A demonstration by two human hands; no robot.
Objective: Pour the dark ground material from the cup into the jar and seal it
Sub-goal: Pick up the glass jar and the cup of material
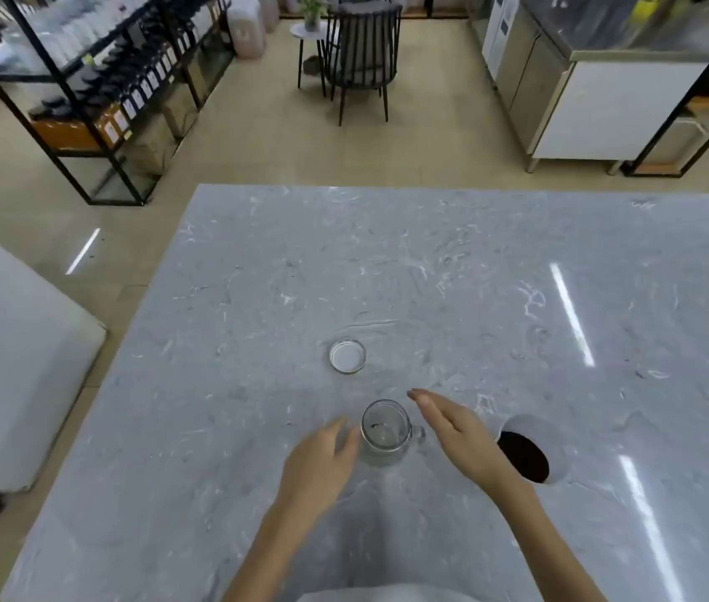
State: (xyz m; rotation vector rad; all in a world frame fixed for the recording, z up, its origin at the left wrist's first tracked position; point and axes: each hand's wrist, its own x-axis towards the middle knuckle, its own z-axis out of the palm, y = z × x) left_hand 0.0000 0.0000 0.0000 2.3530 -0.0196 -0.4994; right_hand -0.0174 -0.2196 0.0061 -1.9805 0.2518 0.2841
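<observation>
Hands (pixel 318 464) (pixel 459 436) flank the open jar (pixel 385 427) on the table (pixel 430 275), each grip apart, holding nothing.

We seem to stand in a shop or café workroom; black metal shelves (pixel 96 80) carry rows of labelled dark bottles (pixel 144 80); a stainless counter unit (pixel 561 93) lines the right wall; a chair (pixel 361 54) and small round table (pixel 307 32) face our marble desk (pixel 430 275).
</observation>
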